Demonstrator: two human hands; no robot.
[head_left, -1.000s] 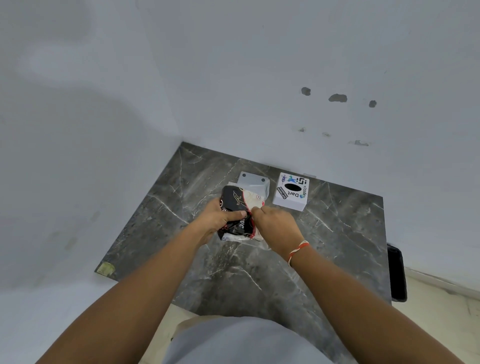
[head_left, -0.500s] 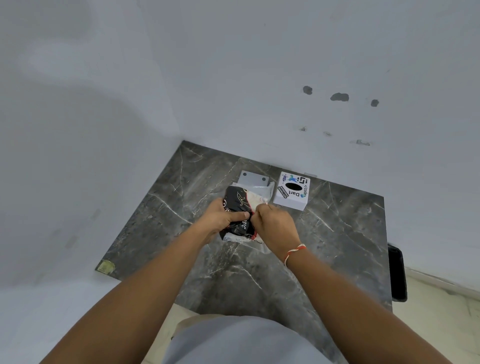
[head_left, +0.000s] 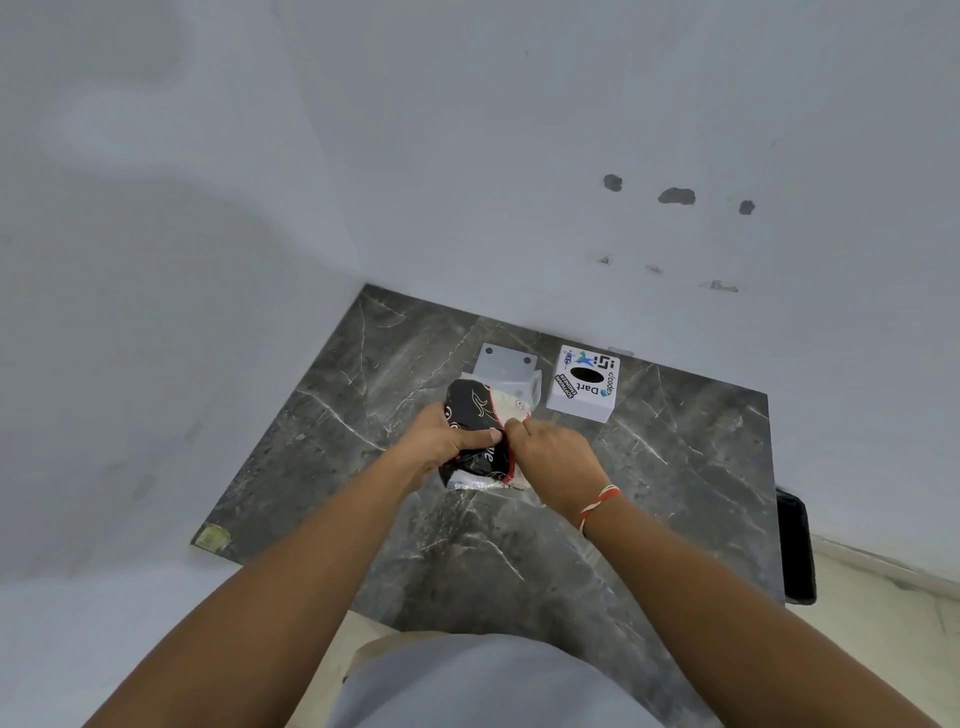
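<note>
Tabletop (head_left: 680, 467) of marble, packet (head_left: 474, 411), white walls (head_left: 467, 156)

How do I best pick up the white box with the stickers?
The white box: probably from above, near side, thumb in its oval top hole, fingers on the flat near wall. The grey piece crowds its left, the room wall its back.

Both bare forearms are reaching forward and converging. The left hand (head_left: 441, 447) is curling round the packet (head_left: 475, 410), its thumb lying across the top and pointing toward the right hand (head_left: 550, 462). The right hand, just beside the left, is showing its back with knuckles up, its fingers bending down and pinching the packet right next to the left thumb tip.
</note>
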